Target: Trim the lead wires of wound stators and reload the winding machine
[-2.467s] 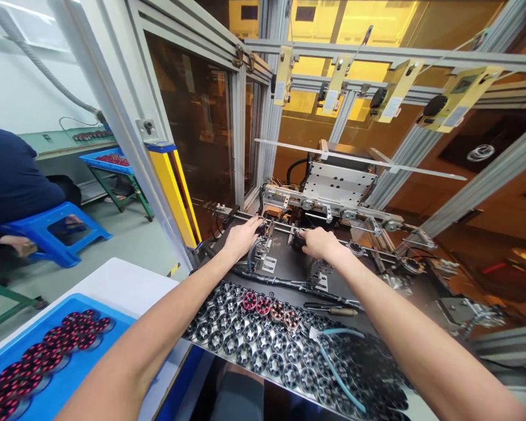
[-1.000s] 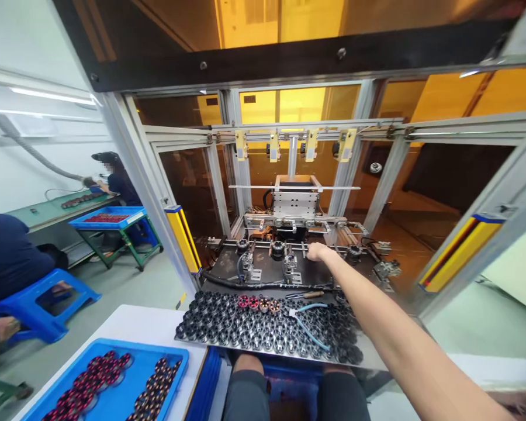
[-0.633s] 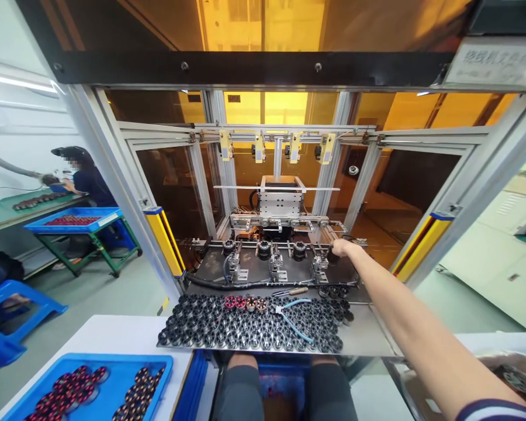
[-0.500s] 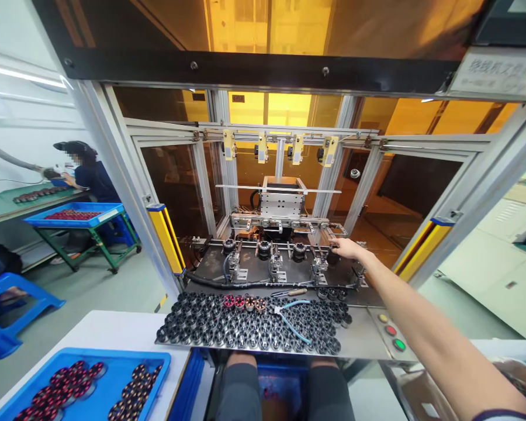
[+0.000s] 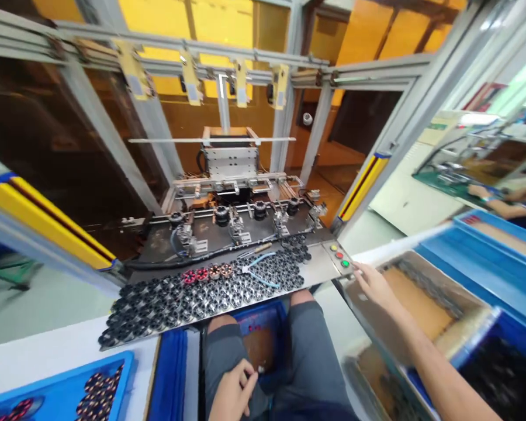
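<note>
My right hand [image 5: 374, 285] is just right of the button panel [image 5: 338, 256], its fingers stretched towards the green button [image 5: 345, 264]; nothing shows in it, and contact with the button cannot be made out. Over my lap, my left hand [image 5: 234, 390] has its fingers curled together; a tiny pale speck shows by the fingertips, and whether they hold it is unclear. Black ring-shaped motor parts [image 5: 170, 307] cover the metal ledge in rows, with several red and copper wound ones [image 5: 208, 273] among them. Blue-handled pliers [image 5: 263, 272] lie on top.
Behind the ledge is a machine bed [image 5: 210, 234] with several round stations and clamps. Yellow posts [image 5: 363, 184] flank the opening. A blue tray [image 5: 127, 374] of wound parts stands lower left. Cardboard boxes [image 5: 473, 307] and blue bins are at right, where another person's arm shows.
My right hand has left the rightmost station and come back to the button panel. My left hand has entered the view over my lap. The view has turned right and downward.
</note>
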### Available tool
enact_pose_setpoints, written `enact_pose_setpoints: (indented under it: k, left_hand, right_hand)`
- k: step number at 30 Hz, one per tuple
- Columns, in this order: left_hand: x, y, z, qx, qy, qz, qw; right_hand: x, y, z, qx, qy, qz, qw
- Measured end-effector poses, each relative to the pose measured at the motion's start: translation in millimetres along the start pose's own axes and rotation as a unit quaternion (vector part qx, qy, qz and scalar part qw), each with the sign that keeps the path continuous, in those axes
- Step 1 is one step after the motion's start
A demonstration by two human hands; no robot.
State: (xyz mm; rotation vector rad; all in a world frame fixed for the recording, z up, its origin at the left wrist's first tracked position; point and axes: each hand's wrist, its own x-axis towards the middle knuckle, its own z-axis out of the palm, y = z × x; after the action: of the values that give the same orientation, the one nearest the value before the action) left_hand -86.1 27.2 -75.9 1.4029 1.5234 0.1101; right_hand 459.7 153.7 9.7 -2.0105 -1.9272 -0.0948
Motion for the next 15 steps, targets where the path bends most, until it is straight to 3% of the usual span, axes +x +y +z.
enact_pose_setpoints:
  k: [3, 8, 12, 15]
  left_hand:
    - [19, -21, 2.3, 0.016, -0.05, 0.013, 0.999]
    - [30, -32, -4.0, 0.037, -0.059, 0.026, 0.997]
    - [27, -27, -0.1, 0.055, -0.054, 0.039, 0.996]
    - [35, -8, 12.8, 0.063, -0.064, 0.051, 0.995]
  right_hand:
    - [-11, 8, 18, -0.002, -0.012, -0.002, 1.0]
    - [0, 10, 31, -0.018, -0.016, 0.023, 0.999]
    - [0, 8, 31, -0.018, -0.022, 0.033, 0.999]
    - [1, 6, 32, -0.013, -0.034, 0.034, 0.999]
